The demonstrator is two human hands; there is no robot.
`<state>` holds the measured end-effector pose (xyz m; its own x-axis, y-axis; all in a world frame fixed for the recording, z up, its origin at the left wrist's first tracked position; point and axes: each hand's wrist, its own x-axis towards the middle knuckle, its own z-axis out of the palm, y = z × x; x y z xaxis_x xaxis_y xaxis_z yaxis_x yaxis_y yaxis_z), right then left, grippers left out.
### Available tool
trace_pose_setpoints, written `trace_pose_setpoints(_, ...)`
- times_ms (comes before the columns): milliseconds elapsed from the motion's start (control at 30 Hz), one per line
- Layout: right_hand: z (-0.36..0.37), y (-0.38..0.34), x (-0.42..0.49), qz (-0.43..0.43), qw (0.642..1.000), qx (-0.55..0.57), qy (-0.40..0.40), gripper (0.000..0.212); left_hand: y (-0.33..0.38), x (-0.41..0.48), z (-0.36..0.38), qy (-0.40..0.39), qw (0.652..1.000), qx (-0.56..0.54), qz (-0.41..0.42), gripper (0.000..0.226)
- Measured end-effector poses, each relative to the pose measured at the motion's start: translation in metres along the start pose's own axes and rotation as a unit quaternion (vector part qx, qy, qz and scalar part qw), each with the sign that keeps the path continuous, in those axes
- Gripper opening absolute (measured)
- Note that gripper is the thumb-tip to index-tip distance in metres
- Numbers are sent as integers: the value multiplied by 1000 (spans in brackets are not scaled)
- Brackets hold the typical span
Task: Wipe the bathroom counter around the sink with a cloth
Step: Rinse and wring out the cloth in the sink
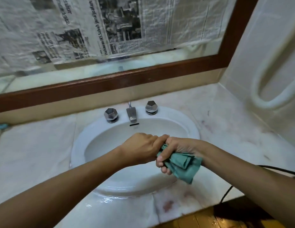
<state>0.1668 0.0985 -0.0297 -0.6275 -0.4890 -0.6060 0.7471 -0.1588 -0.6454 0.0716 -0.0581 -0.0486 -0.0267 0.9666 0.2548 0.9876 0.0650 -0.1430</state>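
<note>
Over the white oval sink (87, 137), both my hands grip a bunched teal cloth (183, 165). My left hand (141, 148) is clenched on the cloth's upper end, which is hidden inside the fist. Directly beside it, my right hand (173, 153) is closed round the cloth's middle, and the loose end hangs out below the wrist. The pale marble counter (36, 153) surrounds the sink, and water glistens on the sink's front rim.
A chrome spout (131, 114) stands between two faceted chrome knobs (111, 115) (151, 107) at the sink's back. A wood-framed mirror (110, 84) covered with newspaper rises behind. A tiled wall closes the right side. A black cable (226, 193) crosses the counter's right front edge.
</note>
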Motion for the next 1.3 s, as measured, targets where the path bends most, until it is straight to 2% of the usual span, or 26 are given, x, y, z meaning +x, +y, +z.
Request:
trace_pose_setpoints(33, 2, -9, -1, 26, 999, -41, 16, 9, -9, 1, -6, -3, 999, 29, 18, 29)
trace_pose_setpoints(100, 4, -24, -2, 63, 990, -116, 48, 17, -30, 2, -22, -28, 997, 71, 32, 9)
trace_pose_setpoints(200, 14, -43, 4, 66, 971, -214, 86, 35, -53, 0, -38, -92, 992, 86, -8, 19)
trace_pose_setpoints(233, 17, -49, 9, 53, 953, -272, 124, 39, -54, 1, -42, -107, 990, 93, -29, 19)
trace_pose_setpoints(267, 21, -53, 14, 32, 920, -346, 181, 41, -50, 4, -47, -130, 984, 98, -69, 18)
trace_pose_setpoints(300, 22, -58, 22, 4, 869, -429, 248, 40, -46, 7, -50, -155, 975, 100, -124, 15)
trace_pose_setpoints(367, 21, -66, 36, -57, 730, -582, 354, 28, -43, 14, -48, -211, 942, -3, -260, 15)
trace_pose_setpoints(433, 17, -72, 48, -111, 619, -675, 385, 14, -48, 15, -36, -221, 886, -191, -361, 20)
trace_pose_setpoints(500, 12, -75, 60, -155, 545, -731, 380, 5, -54, 10, -25, -195, 812, -349, -425, 18)
trace_pose_setpoints(533, 11, -76, 67, -175, 519, -748, 375, 10, -57, 6, -21, -183, 761, -421, -459, 20)
trace_pose_setpoints(633, 2, -79, 88, -210, 466, -783, 355, 15, -60, -3, -12, -190, 603, -580, -514, 39)
trace_pose_setpoints(667, 0, -80, 93, -208, 453, -794, 347, 14, -61, -5, -9, -206, 567, -612, -512, 44)
trace_pose_setpoints(700, -2, -80, 98, -205, 446, -801, 342, 14, -63, -7, -6, -218, 545, -631, -507, 47)
trace_pose_setpoints(767, -4, -78, 105, -193, 439, -810, 337, 15, -66, -11, -2, -233, 529, -648, -496, 52)
trace_pose_setpoints(867, -5, -76, 110, -179, 441, -811, 339, 15, -68, -15, 3, -247, 525, -662, -475, 54)
trace_pose_setpoints(933, -2, -77, 106, -158, 442, -815, 341, 17, -69, -16, 6, -247, 539, -662, -459, 50)
trace_pose_setpoints(1000, -1, -75, 98, -122, 454, -816, 337, 18, -71, -16, 8, -239, 592, -631, -441, 40)
trace_pose_setpoints(1033, -3, -72, 94, -91, 478, -804, 341, 17, -73, -16, 7, -245, 626, -608, -422, 32)
trace_pose_setpoints(1067, -6, -68, 89, -56, 517, -780, 348, 16, -74, -14, 4, -261, 656, -588, -395, 23)
trace_pose_setpoints(1100, -11, -62, 84, -28, 573, -739, 352, 14, -74, -12, 1, -285, 689, -559, -362, 18)
trace_pose_setpoints(1200, -22, -43, 63, 9, 771, -556, 311, 25, -72, -9, 7, -343, 834, -366, -231, 30)
trace_pose_setpoints(1233, -24, -35, 52, 11, 824, -489, 285, 28, -70, -9, 13, -324, 880, -294, -183, 27)
trace_pose_setpoints(1300, -24, -17, 33, 7, 924, -318, 214, 27, -68, -11, 28, -215, 956, -176, -92, 33)
